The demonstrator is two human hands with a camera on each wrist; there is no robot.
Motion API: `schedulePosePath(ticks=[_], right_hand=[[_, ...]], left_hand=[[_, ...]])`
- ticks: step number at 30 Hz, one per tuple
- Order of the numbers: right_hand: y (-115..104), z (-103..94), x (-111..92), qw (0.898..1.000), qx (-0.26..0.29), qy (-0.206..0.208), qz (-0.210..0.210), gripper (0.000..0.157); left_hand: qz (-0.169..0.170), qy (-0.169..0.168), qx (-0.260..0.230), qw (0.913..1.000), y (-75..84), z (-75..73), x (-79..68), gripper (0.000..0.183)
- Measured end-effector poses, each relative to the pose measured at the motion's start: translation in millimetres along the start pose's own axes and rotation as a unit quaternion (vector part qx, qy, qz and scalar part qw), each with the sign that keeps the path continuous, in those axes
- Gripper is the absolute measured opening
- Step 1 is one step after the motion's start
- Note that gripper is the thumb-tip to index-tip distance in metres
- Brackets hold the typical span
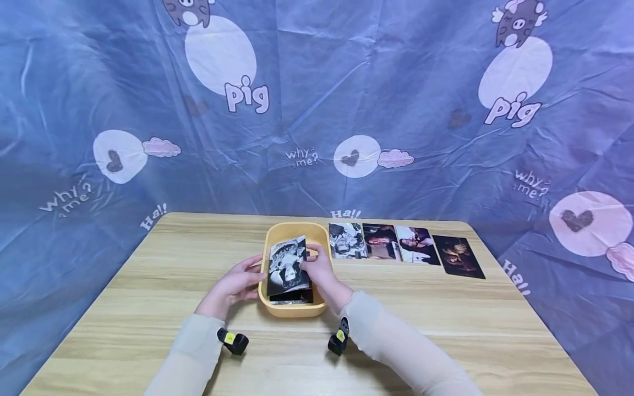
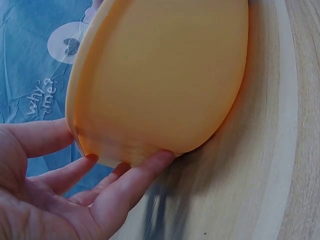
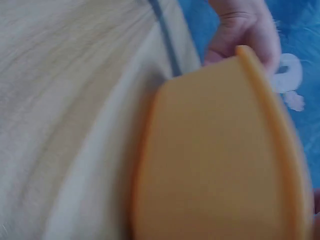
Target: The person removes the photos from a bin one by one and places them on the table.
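Note:
A yellow plastic bin (image 1: 297, 311) stands on the table, a short way left of a row of photos. My left hand (image 1: 240, 282) holds the bin's left side; in the left wrist view its thumb meets the rim and its fingertips (image 2: 162, 156) touch the outer wall. Over the bin's opening, my right hand (image 1: 321, 270) pinches a black-and-white photo (image 1: 286, 270) at its right edge. Beneath that photo, a darker photo (image 1: 292, 298) partly shows inside the bin. The right wrist view is blurred and mostly filled by the bin's wall (image 3: 210, 160).
Along the table's back right lie a black-and-white photo (image 1: 348, 241), a reddish photo (image 1: 380, 242), a photo with dark and white areas (image 1: 417, 245) and a dark brown photo (image 1: 458, 257). A blue patterned curtain (image 1: 307, 110) hangs behind the wooden table (image 1: 148, 297).

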State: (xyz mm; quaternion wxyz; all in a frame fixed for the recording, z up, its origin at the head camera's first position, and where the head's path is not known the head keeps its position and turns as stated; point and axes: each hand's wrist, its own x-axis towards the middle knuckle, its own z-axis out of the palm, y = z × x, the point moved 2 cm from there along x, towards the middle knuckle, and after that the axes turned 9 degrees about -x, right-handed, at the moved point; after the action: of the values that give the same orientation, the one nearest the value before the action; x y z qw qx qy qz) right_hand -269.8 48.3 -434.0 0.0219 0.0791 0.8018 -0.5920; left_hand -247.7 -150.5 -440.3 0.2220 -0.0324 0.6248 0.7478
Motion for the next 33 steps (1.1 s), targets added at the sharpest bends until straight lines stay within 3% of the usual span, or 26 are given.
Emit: schedulePosePath(ticks=[5, 9, 12, 19, 24, 29, 33], right_hand=[[-11, -30.9, -2, 0.999, 0.048, 0.0, -0.008, 0.059], [-12, -72.5, -6, 0.994, 0.112, -0.006, 0.014, 0.061], [-6, -106.1, -10, 0.991, 0.131, -0.008, 0.02, 0.064], [31, -168.5, -29, 0.995, 0.084, -0.011, 0.048, 0.065], [56, -184.3, -38, 0.997, 0.038, -0.029, 0.058, 0.066], [71, -180.8, -38, 0.997, 0.0, -0.053, 0.052, 0.066], [79, -173.9, -35, 0.997, 0.011, -0.044, 0.054, 0.064]], left_hand=[[0.001, -0.005, 0.001, 1.0, 1.1, 0.4, 1.6, 0.069], [0.002, -0.001, -0.002, 1.0, 1.8, 1.5, 2.5, 0.069], [0.002, 0.0, -0.001, 1.0, 1.3, 1.3, 2.8, 0.069], [-0.003, 0.007, -0.003, 1.0, -0.2, -2.7, 3.7, 0.068], [-0.004, 0.017, -0.002, 0.9999, -1.1, -2.4, 2.2, 0.068], [-0.004, 0.025, 0.0, 0.9997, -2.1, -0.7, 1.2, 0.068], [-0.003, 0.025, 0.001, 0.9997, -3.5, 1.5, 0.6, 0.067]])
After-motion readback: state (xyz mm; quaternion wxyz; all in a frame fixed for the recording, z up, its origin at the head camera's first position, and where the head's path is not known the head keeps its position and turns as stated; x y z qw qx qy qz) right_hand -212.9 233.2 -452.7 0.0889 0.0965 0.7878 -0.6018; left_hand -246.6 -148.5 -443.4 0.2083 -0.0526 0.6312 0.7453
